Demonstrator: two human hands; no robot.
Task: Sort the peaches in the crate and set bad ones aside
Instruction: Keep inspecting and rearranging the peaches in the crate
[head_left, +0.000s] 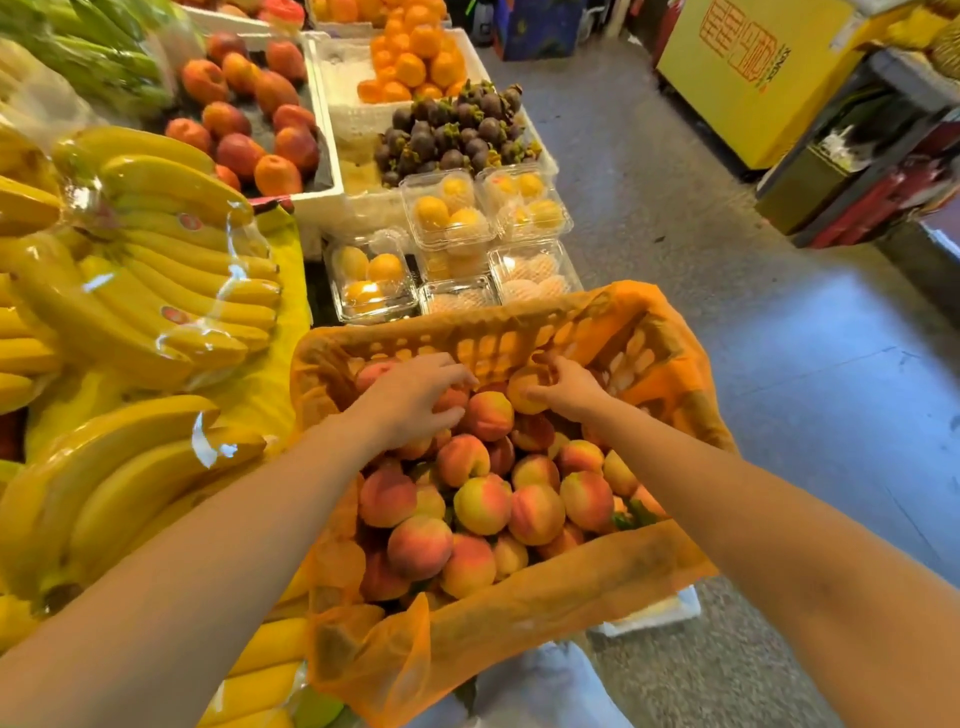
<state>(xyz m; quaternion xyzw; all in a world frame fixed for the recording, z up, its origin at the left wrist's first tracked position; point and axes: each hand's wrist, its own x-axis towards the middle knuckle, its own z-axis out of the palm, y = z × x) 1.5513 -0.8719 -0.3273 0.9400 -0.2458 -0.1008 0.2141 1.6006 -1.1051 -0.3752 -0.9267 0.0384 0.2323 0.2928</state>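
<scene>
Peaches (483, 504) lay heaped in orange crate (571, 587). Right hand (569, 389) fingers clamped on yellowish peach (522, 397) at far end. Left hand (410, 400) fingers spread over pile. Risk: hard squeeze could bruise fruit; disturbed heap could roll over low near edge.

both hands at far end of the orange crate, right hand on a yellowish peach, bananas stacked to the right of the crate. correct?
Not quite. The head view shows the bananas stacked to the left of the orange crate, not the right. The rest holds: left hand and right hand are at its far end, the right on a yellowish peach.
</scene>
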